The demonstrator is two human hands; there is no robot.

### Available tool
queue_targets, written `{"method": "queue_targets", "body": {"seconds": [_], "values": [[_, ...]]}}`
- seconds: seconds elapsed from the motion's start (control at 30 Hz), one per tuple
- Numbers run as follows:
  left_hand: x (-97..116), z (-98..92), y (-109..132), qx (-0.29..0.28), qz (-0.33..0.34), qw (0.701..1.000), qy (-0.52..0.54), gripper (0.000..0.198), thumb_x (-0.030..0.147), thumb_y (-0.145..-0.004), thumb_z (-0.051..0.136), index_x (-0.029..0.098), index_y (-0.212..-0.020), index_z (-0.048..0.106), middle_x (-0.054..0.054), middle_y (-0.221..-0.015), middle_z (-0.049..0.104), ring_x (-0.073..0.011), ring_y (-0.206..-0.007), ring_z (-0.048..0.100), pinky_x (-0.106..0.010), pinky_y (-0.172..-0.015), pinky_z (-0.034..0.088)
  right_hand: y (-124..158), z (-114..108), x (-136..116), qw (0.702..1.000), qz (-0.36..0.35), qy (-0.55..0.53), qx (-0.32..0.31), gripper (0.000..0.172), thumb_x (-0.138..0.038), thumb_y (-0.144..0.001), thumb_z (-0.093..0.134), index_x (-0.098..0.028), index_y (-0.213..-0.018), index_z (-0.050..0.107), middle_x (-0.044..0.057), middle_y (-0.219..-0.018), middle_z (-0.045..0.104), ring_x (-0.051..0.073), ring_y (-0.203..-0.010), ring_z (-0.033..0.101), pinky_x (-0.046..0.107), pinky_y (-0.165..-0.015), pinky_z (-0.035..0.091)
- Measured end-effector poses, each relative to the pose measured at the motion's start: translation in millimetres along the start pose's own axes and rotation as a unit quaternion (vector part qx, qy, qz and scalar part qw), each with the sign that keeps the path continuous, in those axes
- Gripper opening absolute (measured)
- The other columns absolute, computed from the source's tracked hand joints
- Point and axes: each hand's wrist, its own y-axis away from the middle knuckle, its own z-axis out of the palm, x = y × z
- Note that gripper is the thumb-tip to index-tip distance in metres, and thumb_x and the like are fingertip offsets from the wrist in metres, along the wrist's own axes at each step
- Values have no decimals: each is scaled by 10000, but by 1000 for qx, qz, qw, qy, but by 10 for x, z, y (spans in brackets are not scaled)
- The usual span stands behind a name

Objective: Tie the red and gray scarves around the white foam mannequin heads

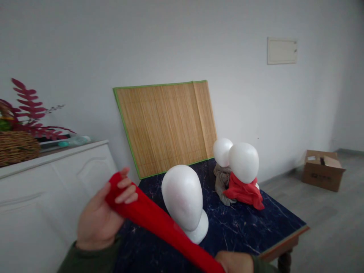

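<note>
A red scarf [159,218] is stretched on a slant between my two hands, in front of the nearest white foam mannequin head [182,193]. My left hand [106,212] grips the scarf's upper end, its fingers curled over the cloth. At the bottom edge, my right hand [234,261] is closed on the lower end and partly cut off by the frame. The foam head stands upright on the dark blue marbled table [227,227], its base partly behind the scarf.
Farther back on the table stand two more foam heads [243,162], one with a coral-red scarf [246,191], the other with a grey-brown scarf [223,180]. A bamboo mat [167,127] leans on the wall. At left is a white cabinet [57,189] with a wicker basket [18,148]. A cardboard box [322,170] lies on the floor.
</note>
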Motion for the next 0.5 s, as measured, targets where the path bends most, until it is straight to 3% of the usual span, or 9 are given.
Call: {"method": "queue_targets", "body": {"seconds": [0.03,0.07,0.13,0.2,0.27,0.33,0.4,0.43,0.5], "values": [[178,-51,-143,9,20,1000,14,280,159,-841,332,94,-1063,489,33,-658,470,-17,-446,430,-141,-421,415,92,-187,-40,1000,15,10,3,258,-383,-611,696,-145,-609,596,-71,-478,525,40,-384,430,146,-379,329],[337,-117,-275,18,27,999,26,283,148,-861,282,87,-1041,492,31,-667,481,-13,-458,442,-127,-427,411,204,-381,-93,997,74,35,-1,268,-368,-554,729,-140,-608,598,-77,-453,509,34,-357,400,141,-355,298],[586,-276,-504,42,40,998,35,278,140,-876,250,98,-975,505,38,-645,489,-7,-446,446,-107,-420,396,456,-740,-228,988,140,59,18,297,-395,-540,723,-135,-614,600,-68,-434,496,42,-336,382,152,-334,273],[745,-442,-690,83,73,993,31,253,128,-874,256,115,-899,508,52,-593,477,-2,-415,425,-92,-412,378,671,-1007,-394,988,126,80,48,322,-431,-555,703,-130,-587,594,-43,-439,501,50,-351,386,168,-358,275],[839,-586,-848,134,105,985,22,254,115,-866,242,119,-823,492,62,-547,449,-3,-397,400,-97,-421,370,761,-1171,-592,991,44,53,119,350,-473,-590,668,-131,-624,606,-40,-425,471,61,-378,379,197,-423,328],[885,-687,-995,177,134,975,16,263,123,-856,226,122,-773,475,62,-542,443,-17,-413,406,-124,-444,377,671,-1273,-828,969,-87,-20,230,345,-469,-615,652,-146,-731,611,-59,-442,427,68,-415,364,220,-491,375],[879,-751,-1138,193,164,967,15,261,152,-846,224,128,-752,467,55,-578,464,-41,-469,447,-163,-492,405,400,-1366,-1085,917,-201,-76,335,305,-435,-633,644,-178,-786,581,-64,-497,402,71,-454,366,216,-515,393],[850,-776,-1205,196,177,964,13,265,173,-844,222,130,-745,463,54,-599,474,-49,-505,467,-179,-524,418,212,-1418,-1203,897,-227,-78,371,268,-432,-654,620,-191,-755,558,-55,-524,404,75,-472,383,211,-512,398],[728,-837,-1313,202,183,962,4,260,202,-846,229,130,-734,453,58,-638,490,-57,-578,501,-204,-603,437,-211,-1527,-1361,886,-183,22,426,277,-479,-735,481,-204,-742,518,-28,-588,453,87,-507,435,221,-517,414]]}}
